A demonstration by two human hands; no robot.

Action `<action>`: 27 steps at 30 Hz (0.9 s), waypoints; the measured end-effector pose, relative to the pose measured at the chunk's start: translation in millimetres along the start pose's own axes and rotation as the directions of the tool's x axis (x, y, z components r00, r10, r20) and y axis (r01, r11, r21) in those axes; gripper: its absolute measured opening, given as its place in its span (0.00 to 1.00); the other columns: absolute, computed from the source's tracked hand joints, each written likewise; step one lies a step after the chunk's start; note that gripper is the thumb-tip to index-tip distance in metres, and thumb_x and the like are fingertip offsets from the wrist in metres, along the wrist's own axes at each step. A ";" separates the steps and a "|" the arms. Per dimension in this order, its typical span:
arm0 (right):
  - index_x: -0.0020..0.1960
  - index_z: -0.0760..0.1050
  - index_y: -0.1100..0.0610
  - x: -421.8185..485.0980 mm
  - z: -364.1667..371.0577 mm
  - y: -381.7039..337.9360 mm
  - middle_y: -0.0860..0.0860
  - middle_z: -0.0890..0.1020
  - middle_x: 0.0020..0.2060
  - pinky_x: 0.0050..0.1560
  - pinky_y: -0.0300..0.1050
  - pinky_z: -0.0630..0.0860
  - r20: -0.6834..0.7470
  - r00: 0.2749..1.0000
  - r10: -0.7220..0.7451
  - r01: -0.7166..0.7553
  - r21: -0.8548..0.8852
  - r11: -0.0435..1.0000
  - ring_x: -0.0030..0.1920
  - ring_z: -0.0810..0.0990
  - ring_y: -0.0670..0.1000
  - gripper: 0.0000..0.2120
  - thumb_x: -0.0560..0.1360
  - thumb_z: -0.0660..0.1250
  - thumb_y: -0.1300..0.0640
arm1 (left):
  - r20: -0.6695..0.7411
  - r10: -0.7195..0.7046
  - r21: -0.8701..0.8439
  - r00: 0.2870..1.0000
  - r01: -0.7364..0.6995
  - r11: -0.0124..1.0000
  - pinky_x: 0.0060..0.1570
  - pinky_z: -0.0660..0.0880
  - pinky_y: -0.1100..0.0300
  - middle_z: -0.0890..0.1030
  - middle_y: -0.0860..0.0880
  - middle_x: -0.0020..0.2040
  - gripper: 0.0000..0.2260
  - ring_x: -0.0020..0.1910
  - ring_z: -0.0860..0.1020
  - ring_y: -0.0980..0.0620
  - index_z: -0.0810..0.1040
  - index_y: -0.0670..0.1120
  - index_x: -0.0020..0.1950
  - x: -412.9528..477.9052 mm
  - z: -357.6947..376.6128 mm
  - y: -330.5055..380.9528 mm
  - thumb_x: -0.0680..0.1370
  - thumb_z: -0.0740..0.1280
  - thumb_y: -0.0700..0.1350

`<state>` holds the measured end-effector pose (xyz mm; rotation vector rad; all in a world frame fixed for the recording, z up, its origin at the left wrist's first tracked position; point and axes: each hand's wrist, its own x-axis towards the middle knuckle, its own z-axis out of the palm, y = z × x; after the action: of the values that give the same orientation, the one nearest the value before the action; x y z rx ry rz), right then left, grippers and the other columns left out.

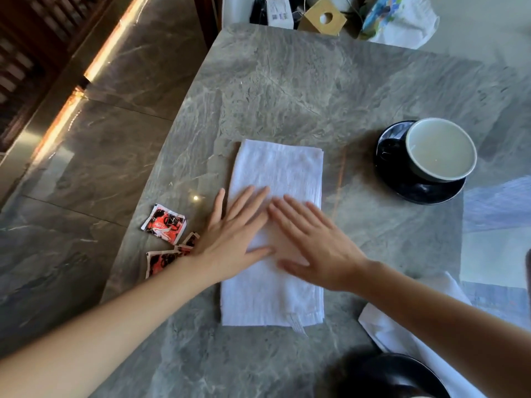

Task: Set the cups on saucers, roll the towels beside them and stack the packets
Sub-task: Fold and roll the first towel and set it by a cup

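We press the towel (275,173) flat, left hand (232,234) and right hand (313,242) both open-palmed, gripping nothing; risk: uneven pressure skews the roll; left wrist may scatter packets (164,224).

We read no word or number anywhere. Left of the towel (275,173), the red-and-black packets (163,224) carry print too blurred for us to make out. Far beyond the towel, a white label (278,9) shows only tiny unreadable marks.
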<state>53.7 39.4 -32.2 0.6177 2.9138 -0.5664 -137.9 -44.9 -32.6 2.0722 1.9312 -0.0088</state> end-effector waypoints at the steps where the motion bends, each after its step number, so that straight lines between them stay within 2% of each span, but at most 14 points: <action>1: 0.78 0.41 0.54 -5.3 2.9 -0.8 0.49 0.45 0.78 0.76 0.47 0.38 0.024 1.000 -0.018 0.018 -0.022 1.000 0.77 0.40 0.48 0.41 0.75 0.56 0.36 | 0.027 0.013 0.017 1.000 -0.013 1.000 0.72 0.34 0.41 0.39 0.54 0.78 0.35 0.76 0.36 0.52 0.55 0.51 0.76 -7.3 0.9 -1.1 0.73 0.54 0.66; 4: 0.78 0.40 0.55 -13.4 2.3 3.9 0.49 0.43 0.78 0.76 0.47 0.37 0.055 0.998 -0.017 0.020 -0.061 0.998 0.77 0.38 0.48 0.43 0.75 0.54 0.33 | 0.096 0.047 0.046 0.994 -0.052 0.998 0.71 0.31 0.42 0.34 0.56 0.76 0.39 0.75 0.32 0.53 0.41 0.56 0.76 -22.3 1.0 -8.9 0.72 0.53 0.69; 6: 0.78 0.41 0.56 -13.9 0.2 3.9 0.49 0.43 0.78 0.76 0.47 0.37 0.064 0.998 -0.009 0.013 -0.057 0.998 0.77 0.39 0.48 0.43 0.75 0.53 0.32 | 0.118 0.047 0.051 0.992 -0.053 0.997 0.70 0.28 0.43 0.33 0.56 0.76 0.41 0.74 0.31 0.54 0.36 0.57 0.75 -27.1 -1.3 -13.8 0.71 0.55 0.70; 10: 0.77 0.38 0.56 -15.1 -0.2 -5.0 0.50 0.40 0.77 0.75 0.49 0.36 0.091 0.996 0.013 -0.007 -0.063 0.998 0.77 0.36 0.48 0.48 0.72 0.53 0.28 | 0.138 0.039 0.078 0.990 -0.051 0.996 0.69 0.27 0.42 0.35 0.53 0.77 0.48 0.75 0.32 0.53 0.39 0.53 0.77 -36.3 -4.0 -7.5 0.65 0.53 0.75; 15: 0.77 0.38 0.56 -34.4 4.8 -9.3 0.51 0.41 0.78 0.75 0.49 0.37 0.127 0.992 -0.005 0.015 -0.077 0.997 0.77 0.37 0.49 0.54 0.67 0.58 0.27 | 0.178 0.143 0.152 0.973 -0.171 0.973 0.69 0.47 0.39 0.54 0.46 0.78 0.49 0.76 0.52 0.44 0.55 0.48 0.77 -59.1 -0.1 2.7 0.63 0.58 0.75; 19: 0.76 0.32 0.52 -45.1 0.6 0.8 0.47 0.34 0.76 0.75 0.50 0.35 0.177 0.984 0.030 -0.018 -0.070 0.997 0.76 0.33 0.47 0.57 0.65 0.60 0.26 | 0.185 0.146 0.128 0.972 -0.171 0.977 0.72 0.44 0.37 0.48 0.48 0.78 0.50 0.77 0.46 0.45 0.50 0.51 0.77 -64.2 -3.9 0.0 0.63 0.61 0.74; 20: 0.76 0.33 0.52 -46.3 -1.9 0.1 0.48 0.34 0.76 0.75 0.51 0.35 0.188 0.981 0.041 -0.025 -0.084 0.996 0.76 0.32 0.48 0.56 0.65 0.60 0.26 | 0.178 0.145 0.127 0.973 -0.169 0.977 0.72 0.45 0.37 0.50 0.47 0.78 0.50 0.77 0.47 0.45 0.52 0.50 0.77 -64.7 -6.6 2.4 0.63 0.63 0.73; 21: 0.77 0.37 0.52 -47.0 -5.1 -3.0 0.50 0.37 0.77 0.75 0.52 0.37 0.188 0.981 0.049 -0.031 -0.097 0.995 0.76 0.35 0.49 0.55 0.65 0.61 0.28 | 0.160 0.153 0.125 0.975 -0.174 0.977 0.72 0.49 0.37 0.55 0.46 0.78 0.48 0.77 0.52 0.44 0.58 0.50 0.76 -65.7 -9.6 6.2 0.62 0.65 0.71; 22: 0.78 0.45 0.51 -47.7 -8.5 -7.9 0.52 0.46 0.78 0.76 0.53 0.43 0.162 0.986 0.040 -0.025 -0.090 0.996 0.77 0.42 0.51 0.51 0.66 0.62 0.30 | 0.125 0.178 0.110 0.976 -0.191 0.975 0.72 0.54 0.40 0.64 0.45 0.75 0.43 0.75 0.59 0.45 0.65 0.49 0.72 -67.3 -13.1 10.4 0.62 0.68 0.69; 23: 0.75 0.57 0.50 -49.0 -12.2 -13.8 0.52 0.60 0.76 0.74 0.52 0.53 0.114 0.993 0.001 0.006 -0.060 0.998 0.75 0.56 0.52 0.43 0.66 0.65 0.33 | 0.064 0.221 0.084 0.973 -0.226 0.971 0.71 0.58 0.44 0.72 0.46 0.69 0.36 0.70 0.66 0.46 0.71 0.49 0.65 -70.0 -15.5 14.7 0.62 0.70 0.65; 24: 0.67 0.69 0.48 -51.7 -13.8 -19.4 0.48 0.74 0.66 0.67 0.48 0.64 0.041 0.996 -0.076 0.077 -0.024 0.997 0.67 0.69 0.51 0.31 0.67 0.68 0.38 | 0.006 0.267 0.050 0.964 -0.267 0.963 0.66 0.61 0.49 0.77 0.49 0.61 0.28 0.61 0.71 0.49 0.74 0.50 0.59 -74.2 -16.8 18.9 0.63 0.71 0.62; 25: 0.56 0.75 0.47 -56.1 -13.1 -24.7 0.45 0.79 0.53 0.56 0.44 0.71 -0.025 0.987 -0.160 0.160 -0.002 0.987 0.56 0.76 0.49 0.18 0.68 0.69 0.42 | -0.025 0.308 0.018 0.951 -0.307 0.951 0.61 0.63 0.54 0.79 0.52 0.53 0.21 0.54 0.73 0.51 0.74 0.51 0.53 -79.2 -17.3 22.7 0.64 0.70 0.59; 26: 0.47 0.76 0.47 -61.0 -11.8 -30.1 0.44 0.79 0.43 0.47 0.42 0.72 -0.043 0.972 -0.229 0.229 0.000 0.973 0.47 0.77 0.49 0.09 0.70 0.70 0.45 | -0.026 0.346 -0.004 0.938 -0.346 0.938 0.57 0.64 0.56 0.78 0.54 0.46 0.15 0.48 0.74 0.52 0.75 0.52 0.48 -84.9 -16.7 25.6 0.66 0.70 0.57; 27: 0.41 0.75 0.48 -65.7 -11.3 -34.5 0.43 0.77 0.38 0.41 0.42 0.72 -0.024 0.965 -0.262 0.262 0.001 0.965 0.43 0.77 0.49 0.05 0.71 0.69 0.47 | -0.002 0.378 -0.012 0.926 -0.378 0.926 0.54 0.64 0.57 0.77 0.56 0.42 0.11 0.44 0.75 0.53 0.75 0.53 0.44 -90.6 -15.4 27.6 0.67 0.69 0.56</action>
<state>99.1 -9.8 1.8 0.2394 3.0393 -0.5949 -122.5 -130.8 7.2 2.4002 1.4934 0.0869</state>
